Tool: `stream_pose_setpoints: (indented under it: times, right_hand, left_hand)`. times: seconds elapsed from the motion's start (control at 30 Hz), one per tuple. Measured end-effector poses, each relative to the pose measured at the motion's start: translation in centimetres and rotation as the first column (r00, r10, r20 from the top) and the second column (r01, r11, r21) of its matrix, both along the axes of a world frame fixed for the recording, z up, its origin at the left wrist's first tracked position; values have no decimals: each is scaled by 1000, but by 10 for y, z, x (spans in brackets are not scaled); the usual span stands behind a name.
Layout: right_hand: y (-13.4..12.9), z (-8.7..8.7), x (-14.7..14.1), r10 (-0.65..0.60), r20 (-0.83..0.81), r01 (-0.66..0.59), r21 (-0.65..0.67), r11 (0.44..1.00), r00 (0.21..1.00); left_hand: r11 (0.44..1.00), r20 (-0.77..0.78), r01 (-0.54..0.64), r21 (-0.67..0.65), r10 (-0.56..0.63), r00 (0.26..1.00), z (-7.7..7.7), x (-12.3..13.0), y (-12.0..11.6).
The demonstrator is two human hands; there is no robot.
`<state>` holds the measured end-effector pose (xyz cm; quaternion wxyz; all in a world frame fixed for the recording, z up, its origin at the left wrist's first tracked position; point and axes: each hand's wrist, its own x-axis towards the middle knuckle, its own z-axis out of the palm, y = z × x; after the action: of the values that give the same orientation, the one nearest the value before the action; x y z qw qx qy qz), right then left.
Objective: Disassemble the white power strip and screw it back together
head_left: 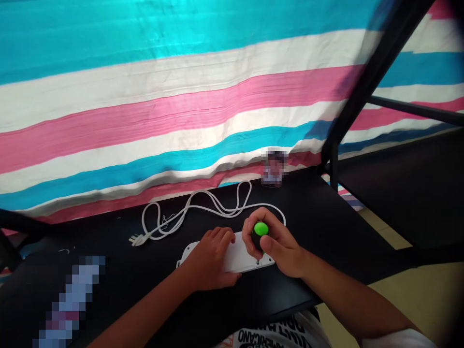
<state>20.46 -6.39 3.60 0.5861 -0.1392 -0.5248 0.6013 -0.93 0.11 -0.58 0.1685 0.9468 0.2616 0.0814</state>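
Note:
A white power strip lies on the black table, with small screw holes near its ends. My left hand rests over its left part, fingers bent across the top edge and thumb along the near edge. In my right hand is a screwdriver with a green and black handle, gripped upright over the strip's right end. The tool's tip meets the strip near a hole at the near right edge. A white cable loops behind the strip and ends at a plug on the left.
A pixelated upright object stands at the back of the black table. Another blurred long item lies at the front left. Striped sheeting hangs behind, and a black metal frame rises at the right.

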Motion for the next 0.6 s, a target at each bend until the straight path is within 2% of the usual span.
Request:
stream_pose_setpoints:
  times: [0.2,0.33,0.4,0.6]
  right_hand:
    - [6,2,10,-39,16,39,7,999,999]
    - [9,-3,10,-58,-71,57,-8,998,996]
    - [9,-3,11,-39,-84,39,-2,999,996]
    - [3,10,11,65,29,-64,-41,997,997]
  left_hand:
    - [999,-9,49,-7,-49,999,-3,16,16]
    - [999,3,52,2,-52,999,-7,19,18]
    - [999,17,51,13,-51,999,-10,16,17]
    - [998,49,52,33,-54,997,-11,8,15]
